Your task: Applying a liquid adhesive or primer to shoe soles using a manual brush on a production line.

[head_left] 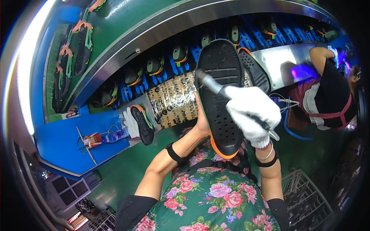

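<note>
Black sole (215, 106) at center, orange trim along lower end. Metal rail (162, 36) edge curves past 12 o'clock; second sole (256, 71) close at 1, taped brown strip (171, 101) at 9. Green floor (127, 163) shows toward 8, between blue tabletop (61, 140) and left forearm. Bare left hand (203, 122) grips sole's left edge (most fingers hidden behind). Gloved right hand (252, 113) closed around brush (212, 83); tip blurred, contact with sole uncertain. Dark repeated lettering covers strip.

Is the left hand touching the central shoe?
Touching: the head view shows the left hand lying against the left edge of the central shoe.
</note>
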`<control>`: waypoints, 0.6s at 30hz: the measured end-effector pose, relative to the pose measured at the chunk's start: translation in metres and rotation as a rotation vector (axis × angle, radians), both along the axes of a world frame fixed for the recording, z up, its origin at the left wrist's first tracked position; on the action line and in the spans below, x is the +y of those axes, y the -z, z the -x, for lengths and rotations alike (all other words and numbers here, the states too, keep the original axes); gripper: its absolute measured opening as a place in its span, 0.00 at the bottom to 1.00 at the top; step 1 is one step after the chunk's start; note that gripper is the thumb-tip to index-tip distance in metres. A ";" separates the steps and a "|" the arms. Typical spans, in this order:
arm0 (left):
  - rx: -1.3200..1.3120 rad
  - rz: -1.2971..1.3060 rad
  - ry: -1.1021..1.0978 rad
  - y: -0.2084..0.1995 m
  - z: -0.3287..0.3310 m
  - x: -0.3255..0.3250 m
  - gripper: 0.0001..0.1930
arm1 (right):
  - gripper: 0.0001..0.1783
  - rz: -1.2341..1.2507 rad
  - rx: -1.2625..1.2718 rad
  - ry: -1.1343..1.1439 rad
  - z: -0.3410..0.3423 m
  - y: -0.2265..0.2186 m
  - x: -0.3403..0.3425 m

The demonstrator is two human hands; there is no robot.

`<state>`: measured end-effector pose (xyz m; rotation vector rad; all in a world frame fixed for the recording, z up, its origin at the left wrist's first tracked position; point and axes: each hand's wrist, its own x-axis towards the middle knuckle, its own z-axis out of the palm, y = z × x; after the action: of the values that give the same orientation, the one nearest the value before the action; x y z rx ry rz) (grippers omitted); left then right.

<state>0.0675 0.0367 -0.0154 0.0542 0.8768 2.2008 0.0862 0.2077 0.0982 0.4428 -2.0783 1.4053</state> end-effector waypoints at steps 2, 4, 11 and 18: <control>-0.001 0.018 -0.003 0.015 -0.003 -0.003 0.56 | 0.16 0.116 -0.109 0.137 -0.007 0.012 -0.002; -0.222 -0.457 -0.056 0.031 -0.002 -0.003 0.55 | 0.17 -0.080 -0.057 0.055 -0.006 0.001 -0.006; 0.053 0.039 -0.065 -0.009 0.012 -0.001 0.55 | 0.11 -0.067 -0.032 0.063 -0.004 0.006 -0.003; 0.093 0.230 -0.007 -0.004 0.014 -0.016 0.57 | 0.16 -0.132 -0.042 -0.138 -0.010 0.017 -0.012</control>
<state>0.0533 0.0209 -0.0116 0.0424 1.1785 2.1032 0.0962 0.1952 0.0815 0.6269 -2.2196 1.3694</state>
